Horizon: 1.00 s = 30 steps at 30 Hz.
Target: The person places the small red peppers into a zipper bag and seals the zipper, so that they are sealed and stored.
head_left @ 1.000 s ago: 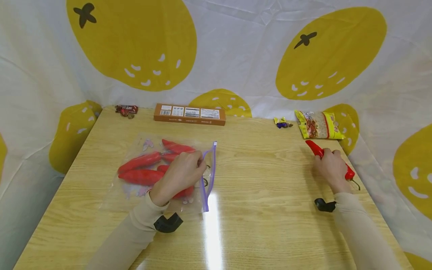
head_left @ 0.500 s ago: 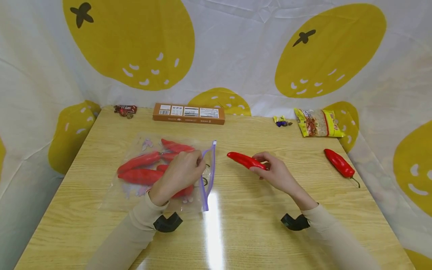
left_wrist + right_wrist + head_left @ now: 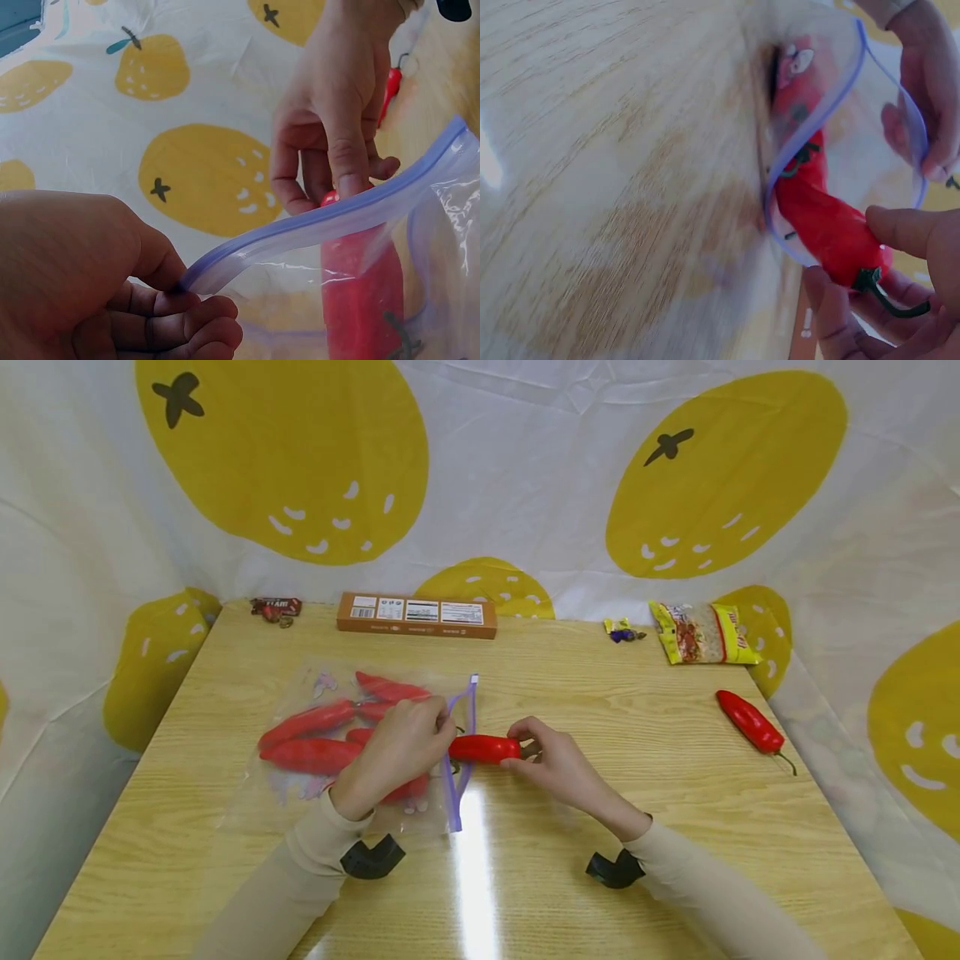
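Observation:
A clear zip bag [image 3: 300, 802] with a purple seal lies at the left, several red peppers [image 3: 311, 720] inside it. My left hand [image 3: 397, 743] pinches the bag's upper lip; in the left wrist view the purple seal [image 3: 281, 225] runs out from between thumb and fingers. My right hand [image 3: 555, 768] holds another red pepper [image 3: 486, 748] by its stem end. In the right wrist view that pepper [image 3: 829, 229] points tip-first through the open mouth of the bag, its green stem toward my palm. One more red pepper [image 3: 750, 722] lies at the table's right side.
Along the back edge stand a brown box [image 3: 416, 616], a yellow snack packet [image 3: 705, 633] and small wrapped candies [image 3: 624, 630]. A dark red wrapper [image 3: 276, 607] lies at the back left. A fruit-print cloth [image 3: 517, 468] hangs behind the wooden table [image 3: 622, 693].
My right hand has gone from the right side of the table leftward, carrying one pepper to the bag, and its tip has entered the mouth. My left hand has stayed on the bag's lip.

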Each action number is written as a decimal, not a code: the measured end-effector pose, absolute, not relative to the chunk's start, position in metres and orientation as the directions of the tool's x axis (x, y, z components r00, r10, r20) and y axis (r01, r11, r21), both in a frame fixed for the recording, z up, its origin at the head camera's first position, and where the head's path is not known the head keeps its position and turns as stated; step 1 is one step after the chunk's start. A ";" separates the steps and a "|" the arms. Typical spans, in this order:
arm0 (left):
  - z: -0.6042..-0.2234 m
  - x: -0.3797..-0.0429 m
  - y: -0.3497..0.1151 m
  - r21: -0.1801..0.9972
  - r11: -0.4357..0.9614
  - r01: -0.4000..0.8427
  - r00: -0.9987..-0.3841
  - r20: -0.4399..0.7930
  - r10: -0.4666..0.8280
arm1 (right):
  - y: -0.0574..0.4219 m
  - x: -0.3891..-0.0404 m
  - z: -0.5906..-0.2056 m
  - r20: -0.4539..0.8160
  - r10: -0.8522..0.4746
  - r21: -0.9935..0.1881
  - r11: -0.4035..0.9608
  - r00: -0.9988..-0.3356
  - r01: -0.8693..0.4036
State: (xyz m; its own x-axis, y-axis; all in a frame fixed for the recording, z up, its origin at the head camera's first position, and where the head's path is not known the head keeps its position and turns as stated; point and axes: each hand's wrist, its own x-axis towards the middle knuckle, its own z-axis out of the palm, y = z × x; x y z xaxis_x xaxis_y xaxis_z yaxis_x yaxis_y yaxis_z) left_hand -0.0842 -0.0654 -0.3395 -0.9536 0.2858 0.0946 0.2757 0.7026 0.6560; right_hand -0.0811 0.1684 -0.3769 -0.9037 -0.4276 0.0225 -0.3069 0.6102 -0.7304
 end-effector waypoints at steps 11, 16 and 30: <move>-0.339 -0.084 -0.065 0.657 0.698 0.283 -0.952 0.101 0.290 | 0.149 -0.086 -0.377 0.128 -0.471 -0.748 0.532 -0.873 -0.397; -0.339 -0.084 -0.066 0.648 0.703 0.293 -0.950 0.113 0.292 | 0.136 -0.091 -0.379 0.162 -0.460 -0.722 0.548 -0.873 -0.423; -0.341 -0.086 -0.067 0.603 0.724 0.334 -0.940 0.157 0.302 | 0.101 -0.094 -0.390 0.181 -0.526 -0.612 0.601 -0.831 -0.514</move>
State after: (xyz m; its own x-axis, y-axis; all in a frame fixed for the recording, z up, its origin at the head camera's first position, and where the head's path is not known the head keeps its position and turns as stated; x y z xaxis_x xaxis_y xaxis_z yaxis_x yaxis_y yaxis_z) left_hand -0.0858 -0.0674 -0.3414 -0.9402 0.3023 0.1571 0.3337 0.7244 0.6032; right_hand -0.0936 0.1012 -0.3900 -0.8310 -0.5260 0.1810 -0.5137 0.6009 -0.6124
